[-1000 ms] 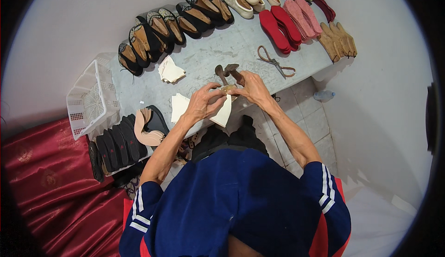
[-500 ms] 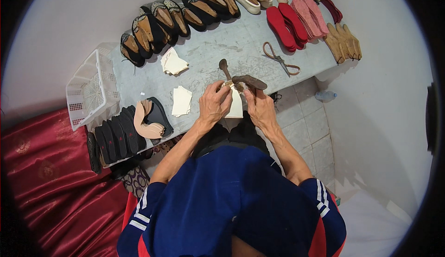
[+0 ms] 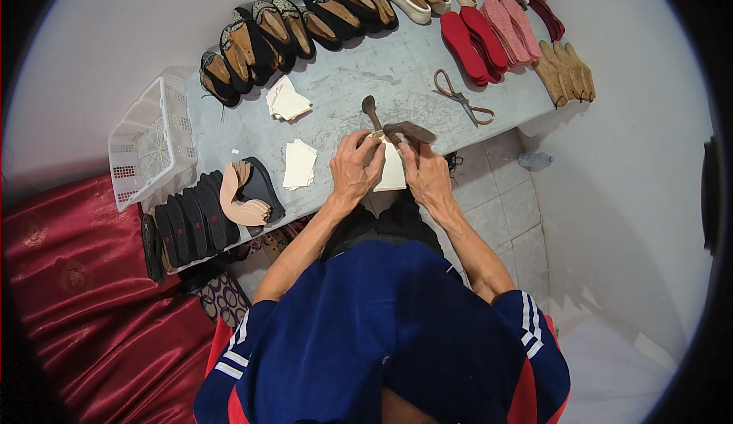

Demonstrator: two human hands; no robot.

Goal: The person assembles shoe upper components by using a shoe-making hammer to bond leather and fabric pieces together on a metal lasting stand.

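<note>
My left hand (image 3: 353, 168) is at the table's near edge, its thumb and fingertips closed at the top of a cream-white piece of sheet material (image 3: 392, 170). This piece lies between my hands and reaches back toward my lap. My right hand (image 3: 429, 176) is closed, with a dark brown tool with a long rounded end (image 3: 412, 131) at its fingertips. That tool is slightly blurred, and its grip is hidden by the fingers. A dark tool with a spoon-like end (image 3: 370, 106) points away from me just beyond the left fingertips; its lower part is hidden.
Scissors (image 3: 463, 108) lie right of my hands on the grey table (image 3: 343, 72). Cream sheet stacks (image 3: 300, 166) lie left. Black shoes (image 3: 267, 27) line the back; red insoles (image 3: 473, 46) are back right. Black soles (image 3: 191, 221) and a white basket (image 3: 156, 137) stand left.
The dark tool at my right hand has tilted and shifted slightly. Both hands stay close together at nearly the same place around the cream piece.
</note>
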